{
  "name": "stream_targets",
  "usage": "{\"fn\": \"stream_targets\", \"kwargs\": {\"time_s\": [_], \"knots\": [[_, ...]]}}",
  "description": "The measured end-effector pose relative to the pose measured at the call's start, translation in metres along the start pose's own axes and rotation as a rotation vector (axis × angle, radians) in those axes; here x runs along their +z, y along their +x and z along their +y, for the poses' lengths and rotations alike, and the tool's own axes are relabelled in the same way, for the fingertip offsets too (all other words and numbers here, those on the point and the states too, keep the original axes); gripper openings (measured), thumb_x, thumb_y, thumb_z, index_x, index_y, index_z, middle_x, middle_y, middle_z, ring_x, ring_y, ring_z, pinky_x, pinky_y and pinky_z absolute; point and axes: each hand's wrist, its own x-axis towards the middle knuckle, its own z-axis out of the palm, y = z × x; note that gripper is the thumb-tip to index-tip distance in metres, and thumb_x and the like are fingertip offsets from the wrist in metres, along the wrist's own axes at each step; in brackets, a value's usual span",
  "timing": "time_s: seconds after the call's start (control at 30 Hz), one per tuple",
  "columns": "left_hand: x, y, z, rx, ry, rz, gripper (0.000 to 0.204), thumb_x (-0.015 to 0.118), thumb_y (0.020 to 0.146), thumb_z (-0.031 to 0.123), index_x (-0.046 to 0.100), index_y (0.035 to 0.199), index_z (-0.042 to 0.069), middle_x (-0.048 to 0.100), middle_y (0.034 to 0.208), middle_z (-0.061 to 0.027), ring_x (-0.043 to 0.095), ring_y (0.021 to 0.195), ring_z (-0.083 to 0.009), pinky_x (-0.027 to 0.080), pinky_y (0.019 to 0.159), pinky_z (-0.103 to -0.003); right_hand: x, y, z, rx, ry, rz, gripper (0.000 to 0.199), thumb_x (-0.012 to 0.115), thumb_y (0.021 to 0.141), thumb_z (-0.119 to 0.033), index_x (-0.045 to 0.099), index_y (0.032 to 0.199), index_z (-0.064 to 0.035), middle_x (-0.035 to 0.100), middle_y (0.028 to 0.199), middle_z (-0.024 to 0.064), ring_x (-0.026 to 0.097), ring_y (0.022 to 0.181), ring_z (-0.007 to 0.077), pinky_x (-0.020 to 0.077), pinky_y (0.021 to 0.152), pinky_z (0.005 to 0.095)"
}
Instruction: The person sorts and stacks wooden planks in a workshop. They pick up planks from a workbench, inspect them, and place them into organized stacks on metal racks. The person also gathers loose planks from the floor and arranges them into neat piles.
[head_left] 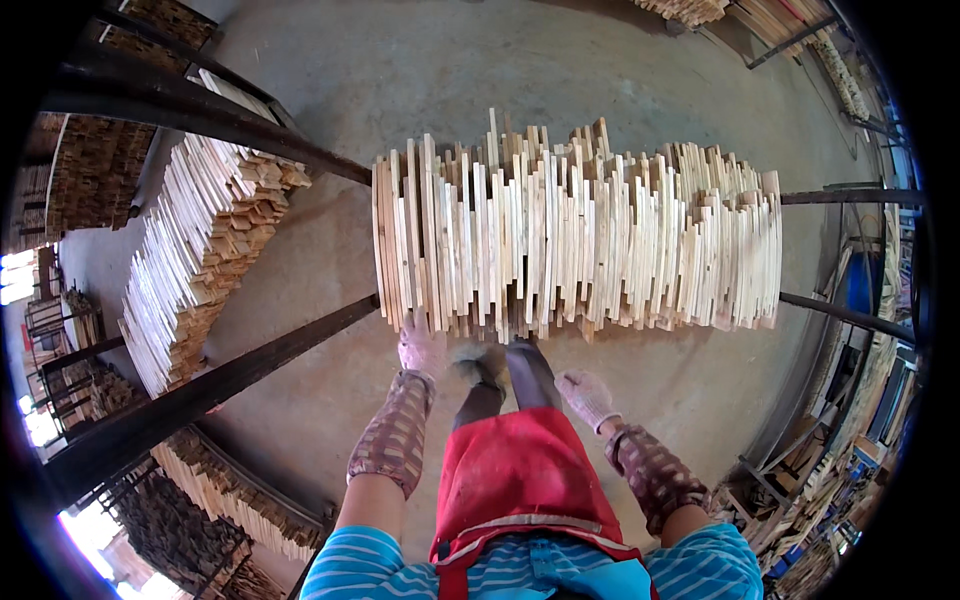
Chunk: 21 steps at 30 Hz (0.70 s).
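Note:
A wide row of pale wooden strips (540, 240) stretches across in front of me, packed side by side with uneven ends. At its near left edge, my left hand (421, 348) in a pale knitted glove reaches up with fingers stretched out, the tips touching the strips' ends. My right hand (587, 397), gloved the same way, hangs below the row, apart from the wood. Its fingers are curled in, and nothing shows in them. Patterned sleeve covers are on both forearms, and a red apron (525, 470) hangs in front of me.
Dark metal bars (270, 360) run beside the row on the left, and more bars (850, 196) extend to the right. Another long stack of strips (200, 250) stands at left. Racks with timber (810, 500) line the right side. The floor (400, 60) is concrete.

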Motion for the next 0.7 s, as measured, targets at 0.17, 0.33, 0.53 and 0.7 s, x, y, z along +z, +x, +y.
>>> {"fn": "stream_targets", "kwargs": {"time_s": [0.17, 0.33, 0.53, 0.7], "knots": [[-0.005, 0.097, 0.016, 0.09, 0.353, 0.071, 0.069, 0.064, 0.087, 0.023, 0.042, 0.152, 0.018, 0.022, 0.162, -0.0233, 0.033, 0.145, -0.0409, 0.036, 0.115, -0.049, 0.068, 0.019, 0.024, -0.188, 0.1, -0.093, 0.033, 0.055, 0.096, -0.036, 0.072, 0.105, -0.0096, 0.072, 0.107, 0.0131, 0.065, 0.106, 0.034, 0.0494, 0.093, 0.0422], [0.002, 0.141, 0.035, 0.04, 0.485, -0.066, 0.064, 0.059, 0.088, 0.02, 0.044, 0.151, 0.017, 0.018, 0.164, -0.0261, 0.027, 0.148, -0.0407, 0.029, 0.121, -0.043, 0.129, 0.053, 0.007, -0.184, 0.241, -0.114, 0.033, 0.057, 0.097, -0.041, 0.073, 0.105, -0.0129, 0.073, 0.104, 0.0129, 0.067, 0.103, 0.0335, 0.0515, 0.089, 0.0428], [0.02, 0.117, 0.023, 0.073, 0.4, 0.019, 0.049, 0.061, 0.09, 0.024, 0.056, 0.138, 0.012, 0.025, 0.161, -0.0276, 0.03, 0.146, -0.0425, 0.029, 0.119, -0.048, 0.117, 0.06, -0.003, -0.08, 0.239, -0.229, 0.035, 0.055, 0.098, -0.043, 0.073, 0.106, -0.0137, 0.073, 0.105, 0.0121, 0.067, 0.102, 0.0337, 0.0521, 0.088, 0.0441], [0.035, 0.096, 0.005, 0.083, 0.217, 0.093, 0.035, 0.069, 0.083, 0.017, 0.064, 0.116, 0.007, 0.05, 0.135, -0.0226, 0.049, 0.126, -0.04, 0.044, 0.102, -0.045, 0.106, 0.08, 0.009, -0.137, 0.224, -0.163, 0.036, 0.054, 0.098, -0.043, 0.073, 0.105, -0.013, 0.072, 0.108, 0.0111, 0.065, 0.106, 0.0329, 0.0505, 0.092, 0.0445]]}}
